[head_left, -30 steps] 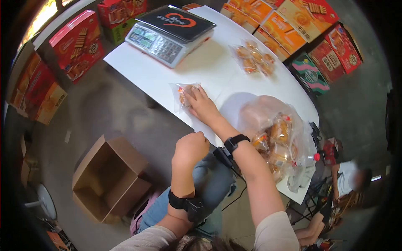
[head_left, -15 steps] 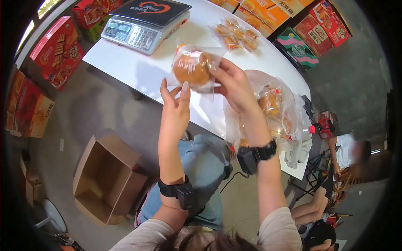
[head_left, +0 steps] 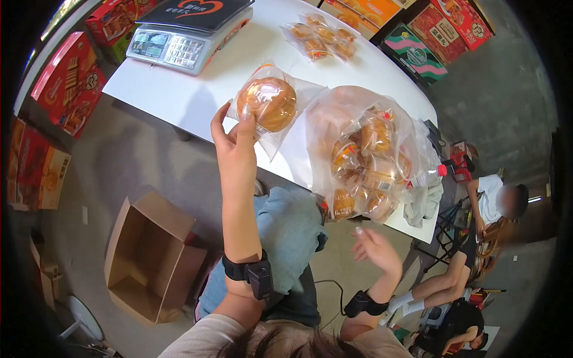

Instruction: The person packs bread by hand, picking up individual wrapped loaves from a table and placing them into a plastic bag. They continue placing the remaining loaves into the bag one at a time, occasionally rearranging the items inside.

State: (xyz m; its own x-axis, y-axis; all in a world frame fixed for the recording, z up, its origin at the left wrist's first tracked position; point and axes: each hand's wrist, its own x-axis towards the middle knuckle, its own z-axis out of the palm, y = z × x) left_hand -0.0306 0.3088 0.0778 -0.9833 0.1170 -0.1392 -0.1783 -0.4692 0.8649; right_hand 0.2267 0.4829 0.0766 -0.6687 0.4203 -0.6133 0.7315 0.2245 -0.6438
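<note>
My left hand [head_left: 237, 136] pinches a round golden bun in a clear wrapper [head_left: 271, 106], held up over the near edge of the white table [head_left: 197, 98]. Thumb and fingers grip the wrapper's left side. My right hand [head_left: 377, 249] is off the table's front edge, holding nothing, with its fingers loosely apart. Just beyond it, a big clear plastic bag [head_left: 325, 128] full of several wrapped buns [head_left: 379, 136] lies on the table. Farther back sits a smaller group of wrapped buns [head_left: 322, 37].
A digital scale [head_left: 190, 42] stands at the table's back left. An open cardboard box [head_left: 149, 256] is on the floor at left. Colourful cartons [head_left: 68, 83] flank the table. A bottle with a red cap [head_left: 441, 170] lies by the bag. A person [head_left: 492, 197] sits at right.
My right hand has let go of the wrapped bun and swung down toward me, past the bag. The left hand alone now holds the bun, tilted to show its round top.
</note>
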